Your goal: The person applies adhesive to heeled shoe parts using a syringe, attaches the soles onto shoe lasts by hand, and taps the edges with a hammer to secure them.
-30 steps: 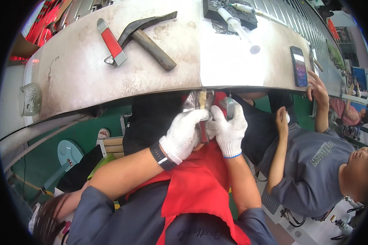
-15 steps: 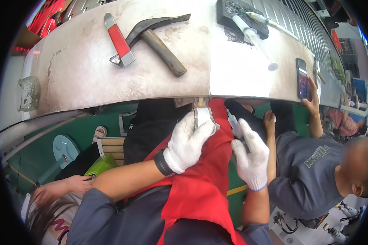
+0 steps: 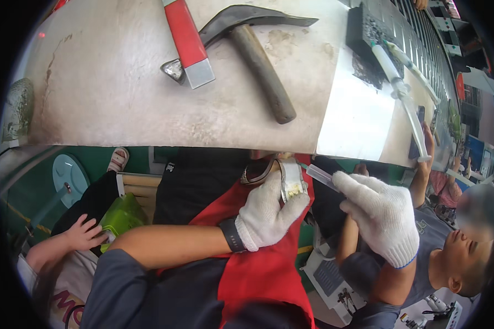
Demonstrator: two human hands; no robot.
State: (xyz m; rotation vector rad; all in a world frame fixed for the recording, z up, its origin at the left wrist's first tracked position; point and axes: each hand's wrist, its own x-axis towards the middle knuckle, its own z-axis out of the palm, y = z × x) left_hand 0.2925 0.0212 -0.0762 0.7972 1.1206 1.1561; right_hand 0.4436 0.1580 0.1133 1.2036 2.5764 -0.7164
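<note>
The 2 white-gloved hands are apart, each gripping something. The left hand (image 3: 269,215) is closed around a curved, pale-faced metal piece (image 3: 292,176), held in front of the red apron (image 3: 258,271) and just below the near edge of the bench (image 3: 115,104). A darker loop (image 3: 251,179) shows beside that piece; whether the pair are joined cannot be told. The right hand (image 3: 381,216) holds a clear syringe (image 3: 320,175), its tip pointing toward the metal piece. On the bench, a hammer (image 3: 263,77) with a wooden handle lies under a red bar (image 3: 185,33) with silvery ends, which crosses its head. Farther right, 2 more syringes (image 3: 398,90) lie near a dark block (image 3: 363,37) and a white sheet (image 3: 354,123). A patterned glass vessel (image 3: 17,112) stands at the left end, and a bright green bag (image 3: 122,216) sits below, near another person's hand (image 3: 85,233).
</note>
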